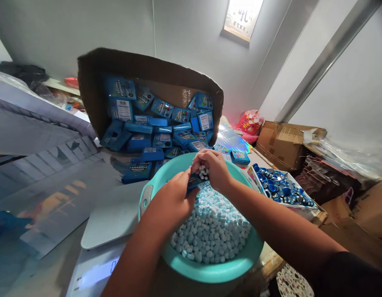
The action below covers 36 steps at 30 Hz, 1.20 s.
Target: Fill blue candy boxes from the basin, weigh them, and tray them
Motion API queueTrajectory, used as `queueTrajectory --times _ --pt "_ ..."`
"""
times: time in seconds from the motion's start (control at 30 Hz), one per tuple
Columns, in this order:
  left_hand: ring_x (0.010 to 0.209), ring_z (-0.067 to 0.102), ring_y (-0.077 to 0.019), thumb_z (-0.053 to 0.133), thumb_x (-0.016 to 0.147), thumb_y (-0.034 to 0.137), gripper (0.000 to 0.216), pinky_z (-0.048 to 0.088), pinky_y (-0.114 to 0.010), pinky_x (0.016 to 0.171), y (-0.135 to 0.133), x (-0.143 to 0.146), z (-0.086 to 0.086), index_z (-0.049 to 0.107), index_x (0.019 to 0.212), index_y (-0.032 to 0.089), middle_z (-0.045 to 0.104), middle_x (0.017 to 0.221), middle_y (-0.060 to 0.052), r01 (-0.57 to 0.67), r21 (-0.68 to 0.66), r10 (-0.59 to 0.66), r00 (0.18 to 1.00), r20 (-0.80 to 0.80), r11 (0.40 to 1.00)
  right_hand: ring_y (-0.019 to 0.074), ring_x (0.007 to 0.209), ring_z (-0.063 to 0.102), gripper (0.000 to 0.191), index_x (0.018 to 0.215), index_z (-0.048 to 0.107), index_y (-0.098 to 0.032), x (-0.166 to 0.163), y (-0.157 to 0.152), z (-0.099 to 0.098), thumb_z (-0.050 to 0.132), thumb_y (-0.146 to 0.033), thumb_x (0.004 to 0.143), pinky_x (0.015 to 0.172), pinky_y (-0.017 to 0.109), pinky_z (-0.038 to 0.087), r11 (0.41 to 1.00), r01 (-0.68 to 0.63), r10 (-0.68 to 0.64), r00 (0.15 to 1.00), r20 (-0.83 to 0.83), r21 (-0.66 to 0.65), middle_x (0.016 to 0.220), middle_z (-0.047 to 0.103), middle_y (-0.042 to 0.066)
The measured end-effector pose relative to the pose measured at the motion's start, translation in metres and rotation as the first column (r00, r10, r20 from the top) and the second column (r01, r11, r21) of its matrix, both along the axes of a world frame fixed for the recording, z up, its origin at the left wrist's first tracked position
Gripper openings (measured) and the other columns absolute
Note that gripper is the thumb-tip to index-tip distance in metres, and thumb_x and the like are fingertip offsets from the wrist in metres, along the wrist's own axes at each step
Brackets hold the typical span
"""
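My left hand [180, 192] is closed around a small dark blue candy box [193, 180], tilted over a turquoise basin [209, 275]. My right hand [217, 167] is cupped against the box's far end, with a small cluster of white candies [204, 171] in it. The box's opening is hidden behind my fingers. Beneath both hands, the basin holds a heap of pale blue and white candies [212, 231].
Behind the basin a cardboard carton [147, 64] lies with its open side facing me, full of blue candy boxes [162, 108]. A flat scale [112, 218] stands left. To the right is a tray of blue round lids [277, 185], with a brown carton [279, 142] beyond.
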<state>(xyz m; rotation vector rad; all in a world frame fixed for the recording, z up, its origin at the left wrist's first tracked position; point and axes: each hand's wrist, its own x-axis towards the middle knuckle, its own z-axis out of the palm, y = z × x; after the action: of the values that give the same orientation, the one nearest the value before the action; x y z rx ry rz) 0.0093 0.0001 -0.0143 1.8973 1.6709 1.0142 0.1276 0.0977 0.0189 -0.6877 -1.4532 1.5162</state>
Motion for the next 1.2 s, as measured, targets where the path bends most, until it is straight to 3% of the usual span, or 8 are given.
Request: queueTrajectory --times 0.17,0.4,0.53,0.73,0.97,1.1,1.2 --pt "0.128 0.057 -0.0312 0.052 0.091 0.029 0.06 0.044 -0.045 0.109 0.002 0.003 -0.006 0.043 0.149 0.017 0.059 0.139 -0.016 -0.075 0.018 0.075 0.997 -0.033 0.997 0.0131 0.046 0.051 0.018 0.059 0.061 -0.018 -0.001 0.002 -0.002 0.056 -0.033 0.066 0.048 0.026 0.04 0.999 0.017 -0.018 1.0 -0.014 -0.038 0.049 0.055 0.0" --pt "0.125 0.059 -0.0319 0.048 0.093 0.032 0.056 0.049 -0.045 0.103 0.003 0.004 -0.008 0.045 0.147 0.015 0.061 0.135 -0.016 -0.06 0.047 0.064 0.994 -0.086 0.997 0.0134 0.045 0.052 0.017 0.057 0.064 -0.018 0.0 0.006 -0.004 0.059 -0.032 0.065 0.048 0.025 0.038 0.999 -0.025 0.025 1.0 -0.012 -0.041 0.048 0.058 0.0" --pt "0.124 0.06 -0.0331 0.048 0.093 0.034 0.053 0.05 -0.045 0.102 0.003 0.003 -0.005 0.049 0.142 0.013 0.062 0.133 -0.018 -0.103 0.035 0.106 0.988 -0.108 0.994 0.0144 0.056 0.058 0.019 0.063 0.07 -0.017 0.0 0.008 -0.007 0.059 -0.032 0.065 0.058 0.026 0.043 0.996 -0.053 0.052 0.999 -0.01 -0.076 0.057 0.064 0.002" --pt "0.126 0.059 -0.0314 0.05 0.093 0.037 0.055 0.05 -0.044 0.103 0.002 0.0 -0.001 0.048 0.143 0.014 0.063 0.134 -0.016 -0.159 0.032 0.161 0.985 -0.065 0.987 0.0177 0.083 0.062 0.02 0.072 0.077 -0.019 -0.002 0.004 -0.012 0.06 -0.03 0.069 0.081 0.028 0.046 0.996 -0.084 0.083 0.996 0.025 0.038 0.079 0.071 0.003" --pt "0.117 0.064 -0.0302 0.053 0.092 0.035 0.049 0.053 -0.043 0.097 0.002 0.001 0.001 0.055 0.137 0.017 0.067 0.128 -0.014 -0.189 0.013 0.19 0.981 -0.036 0.982 0.0226 0.09 0.063 0.033 0.076 0.077 -0.018 0.0 0.008 -0.014 0.047 -0.031 0.068 0.081 0.032 0.046 0.983 -0.105 0.117 0.99 0.076 -0.15 0.086 0.074 0.007" --pt "0.121 0.062 -0.0318 0.052 0.092 0.037 0.052 0.052 -0.044 0.099 0.005 0.001 -0.002 0.053 0.139 0.013 0.066 0.13 -0.017 -0.261 0.004 0.261 0.964 -0.058 0.965 0.0223 0.092 0.064 0.035 0.081 0.079 -0.018 -0.001 0.005 -0.009 0.049 -0.021 0.062 0.086 0.032 0.046 0.976 -0.196 0.207 0.971 0.119 -0.099 0.087 0.075 0.006" --pt "0.131 0.056 -0.0335 0.052 0.092 0.037 0.059 0.05 -0.043 0.102 0.007 0.001 -0.006 0.047 0.145 0.01 0.06 0.14 -0.02 -0.34 0.012 0.34 0.937 -0.073 0.94 0.0211 0.092 0.064 0.033 0.078 0.078 -0.019 -0.001 0.006 -0.007 0.049 -0.016 0.064 0.087 0.032 0.046 0.989 -0.148 0.148 0.963 0.226 -0.021 0.089 0.075 0.005"
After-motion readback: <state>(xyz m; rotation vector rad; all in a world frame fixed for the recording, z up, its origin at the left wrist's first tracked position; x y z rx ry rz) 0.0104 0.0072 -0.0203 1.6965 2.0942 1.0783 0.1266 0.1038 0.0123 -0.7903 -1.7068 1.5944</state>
